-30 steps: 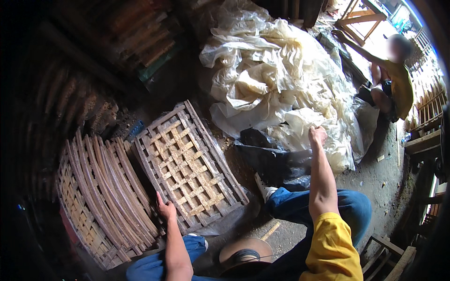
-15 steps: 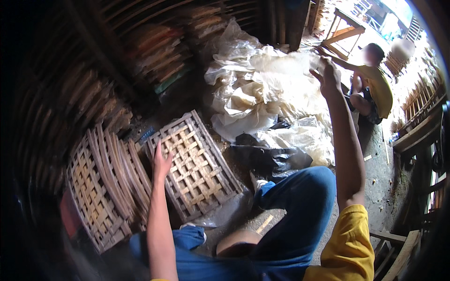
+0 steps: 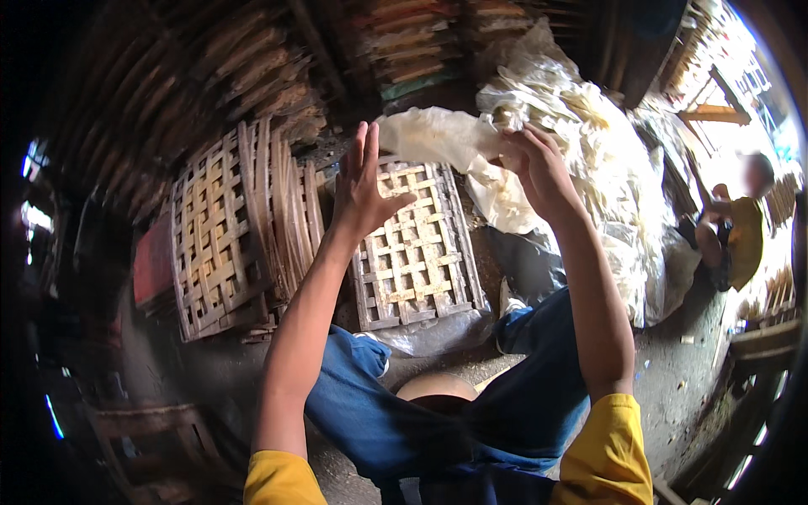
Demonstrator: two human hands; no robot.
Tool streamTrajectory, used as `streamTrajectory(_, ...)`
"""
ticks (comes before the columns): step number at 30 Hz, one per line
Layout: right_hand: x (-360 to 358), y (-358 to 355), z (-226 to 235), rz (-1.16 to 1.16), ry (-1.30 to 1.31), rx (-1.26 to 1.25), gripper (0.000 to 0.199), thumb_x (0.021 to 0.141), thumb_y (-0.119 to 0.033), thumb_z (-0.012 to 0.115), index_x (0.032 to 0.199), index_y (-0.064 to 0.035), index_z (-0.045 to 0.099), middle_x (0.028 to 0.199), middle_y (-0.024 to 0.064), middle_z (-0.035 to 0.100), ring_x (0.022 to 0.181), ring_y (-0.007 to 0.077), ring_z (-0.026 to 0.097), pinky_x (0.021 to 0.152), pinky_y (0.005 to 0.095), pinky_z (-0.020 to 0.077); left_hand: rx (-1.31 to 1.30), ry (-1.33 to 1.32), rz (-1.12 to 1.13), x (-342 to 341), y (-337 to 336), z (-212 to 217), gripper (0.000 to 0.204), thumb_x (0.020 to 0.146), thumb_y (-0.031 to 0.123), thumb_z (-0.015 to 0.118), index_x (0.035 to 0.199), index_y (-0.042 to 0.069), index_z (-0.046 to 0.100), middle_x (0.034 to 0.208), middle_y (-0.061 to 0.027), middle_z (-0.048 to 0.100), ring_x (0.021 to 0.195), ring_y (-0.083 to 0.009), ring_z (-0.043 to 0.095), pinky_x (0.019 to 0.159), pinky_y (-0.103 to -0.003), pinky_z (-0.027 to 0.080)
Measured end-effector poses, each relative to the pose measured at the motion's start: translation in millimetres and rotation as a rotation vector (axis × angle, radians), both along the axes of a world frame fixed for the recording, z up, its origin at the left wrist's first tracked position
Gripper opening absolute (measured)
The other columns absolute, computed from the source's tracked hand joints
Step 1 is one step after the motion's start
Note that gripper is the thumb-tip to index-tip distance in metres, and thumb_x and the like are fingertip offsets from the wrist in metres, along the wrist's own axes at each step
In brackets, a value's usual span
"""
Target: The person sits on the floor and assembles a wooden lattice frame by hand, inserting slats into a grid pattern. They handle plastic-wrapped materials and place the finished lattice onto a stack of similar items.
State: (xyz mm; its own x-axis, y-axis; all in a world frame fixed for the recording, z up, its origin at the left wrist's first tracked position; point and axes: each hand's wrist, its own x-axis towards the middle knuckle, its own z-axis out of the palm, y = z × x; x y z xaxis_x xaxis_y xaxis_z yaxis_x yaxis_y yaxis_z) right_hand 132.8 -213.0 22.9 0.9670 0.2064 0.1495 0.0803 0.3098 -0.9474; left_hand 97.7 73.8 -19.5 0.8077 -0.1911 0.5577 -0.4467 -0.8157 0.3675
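Off-white and thin, a crumpled sheet (image 3: 438, 135) hung at 12 o'clock, in front of the far end of a woven panel (image 3: 412, 273). The right hand (image 3: 547, 178), at 2 o'clock, pinched its right end between bent fingers and thumb. The left hand (image 3: 360, 200), at 11 o'clock, was spread wide, holding nothing clearly; I could not tell whether its fingertips touched the sheet. Pale sheeting (image 3: 585, 160) lay heaped at 2 o'clock, stacked panels (image 3: 220, 240) at 9.
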Motion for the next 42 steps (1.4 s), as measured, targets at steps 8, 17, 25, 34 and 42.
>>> streamTrajectory(8, 21.3, 3.9, -9.1, -0.009, 0.159, 0.046, 0.025, 0.101, -0.018, 0.049, 0.111, 0.0011, 0.061, 0.109, 0.0103, 0.060, 0.098, 0.0210, 0.060, 0.086, 0.0408, 0.0544, -0.040, -0.147, 0.158, 21.8, 40.7, -22.8, 0.032, 0.070, 0.008, 0.081, 0.099, 0.015, 0.070, 0.144, -0.0108, 0.050, 0.126, -0.0368, 0.049, 0.103, -0.047, 0.043)
streamTrajectory(17, 19.9, -35.7, -4.8, -0.301, 0.187, -0.142, 0.029, 0.099, -0.020, 0.054, 0.116, 0.0026, 0.063, 0.105, 0.0096, 0.061, 0.091, 0.0172, 0.062, 0.080, 0.0360, 0.0570, -0.119, -0.139, -0.004, 29.4, 22.9, -9.1, 0.017, 0.077, 0.002, 0.076, 0.091, 0.009, 0.070, 0.104, -0.0094, 0.072, 0.097, -0.0290, 0.068, 0.084, -0.036, 0.053)
streamTrajectory(25, 15.4, -75.1, -8.2, -0.413, 0.054, -0.563, 0.027, 0.095, -0.028, 0.063, 0.101, -0.0019, 0.067, 0.089, 0.0053, 0.068, 0.079, 0.0125, 0.063, 0.070, 0.0286, 0.0492, -0.463, 0.040, -0.065, 56.9, 7.8, -10.7, 0.024, 0.076, 0.000, 0.072, 0.099, 0.007, 0.070, 0.089, -0.0067, 0.074, 0.087, -0.0174, 0.072, 0.076, -0.028, 0.055)
streamTrajectory(34, -5.1, -16.6, -4.9, -0.031, 0.121, -0.294, 0.024, 0.100, -0.027, 0.060, 0.104, -0.0038, 0.066, 0.098, 0.0054, 0.072, 0.081, 0.0091, 0.064, 0.071, 0.0280, 0.0534, 0.074, -0.221, -0.101, 16.8, -55.5, 5.3, 0.102, 0.075, 0.061, 0.077, 0.152, 0.011, 0.033, 0.150, -0.0143, 0.044, 0.137, -0.0310, 0.045, 0.112, -0.054, 0.034)
streamTrajectory(42, -21.4, -8.6, 8.4, -0.062, -0.405, -0.660, 0.026, 0.086, -0.023, 0.074, 0.099, -0.0014, 0.069, 0.091, 0.0075, 0.071, 0.081, 0.0168, 0.065, 0.076, 0.0335, 0.0521, -0.358, -0.073, -0.193, 18.9, -63.7, 8.3, 0.014, 0.093, 0.016, 0.067, 0.101, 0.004, 0.067, 0.094, -0.0099, 0.071, 0.086, -0.0229, 0.070, 0.081, -0.034, 0.052)
